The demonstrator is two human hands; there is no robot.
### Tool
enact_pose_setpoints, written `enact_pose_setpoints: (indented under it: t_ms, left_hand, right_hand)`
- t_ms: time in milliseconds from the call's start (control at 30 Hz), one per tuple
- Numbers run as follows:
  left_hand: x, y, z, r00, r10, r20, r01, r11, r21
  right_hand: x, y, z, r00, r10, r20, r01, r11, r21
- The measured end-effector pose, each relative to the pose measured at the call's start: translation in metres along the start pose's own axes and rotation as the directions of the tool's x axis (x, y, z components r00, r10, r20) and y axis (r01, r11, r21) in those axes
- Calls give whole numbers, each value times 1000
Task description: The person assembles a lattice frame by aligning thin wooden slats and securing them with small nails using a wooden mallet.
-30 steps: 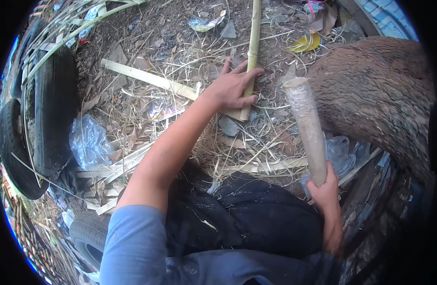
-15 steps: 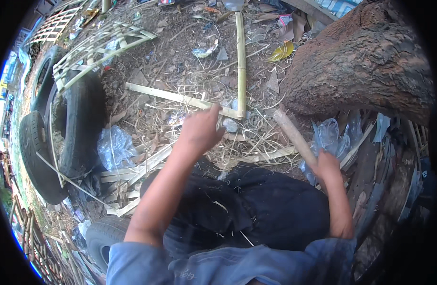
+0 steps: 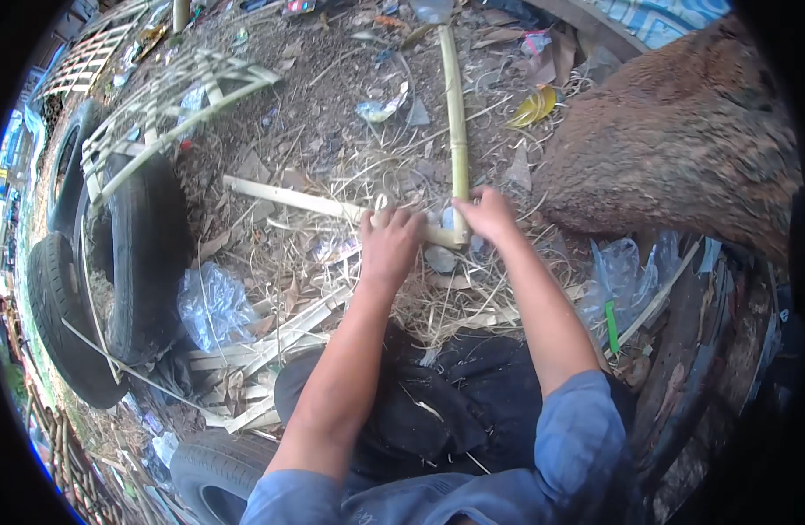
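1. Since my last look half a second back, the right hand (image 3: pixel 488 217) has given up the thick wooden stick it carried and come in to the bamboo pole (image 3: pixel 456 122). I can't make out the stick now.

2. Bamboo pole lies on the ground from near the centre toward 12 to 1 o'clock, lower end meeting the right end of the flat bamboo strip (image 3: pixel 284 195), which runs off toward 10 o'clock. Together they make a corner.

3. Right grip: thumb against the pole near its lower end. I can't tell whether the fingers close round its far side.

4. Left hand (image 3: pixel 392 249), raised near the strip half a second ago, is now down on it, just left of the corner. Fingers bent over the strip; from my feed I can't tell if the thumb pinches below.

5. My reading: striking tool out of hand, both hands now on the bamboo, so the work has shifted to handling the two pieces directly at their meeting point.

6. Surroundings: tree trunk (image 3: pixel 674 140) at 2 o'clock, upright tyre (image 3: pixel 148 254) at 9, woven lattice (image 3: pixel 176 131) at 10, small green object (image 3: pixel 611 326) between 3 and 4, too small to identify.
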State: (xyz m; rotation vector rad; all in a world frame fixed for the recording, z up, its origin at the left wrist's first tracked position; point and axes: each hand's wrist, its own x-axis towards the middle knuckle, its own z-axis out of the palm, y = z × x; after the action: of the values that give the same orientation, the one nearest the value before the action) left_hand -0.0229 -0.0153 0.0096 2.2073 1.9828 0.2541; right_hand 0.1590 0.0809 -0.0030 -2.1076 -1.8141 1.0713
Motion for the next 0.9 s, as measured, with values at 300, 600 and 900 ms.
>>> enact_pose_setpoints:
  t_ms: [300,600,900]
  left_hand:
    - [9,-11,-5,994,-92,-58,80,980,-183]
    - [9,-16,5,996,-68,55,79,966,-244]
    - [9,-19,16,992,-129,8,125,940,-318]
  right_hand:
    - [25,-11,-22,951,-40,306,-38,969,244]
    - [28,-3,-13,940,-38,339,-145,856,497]
    - [24,0,0,960,11,281,-170,819,548]
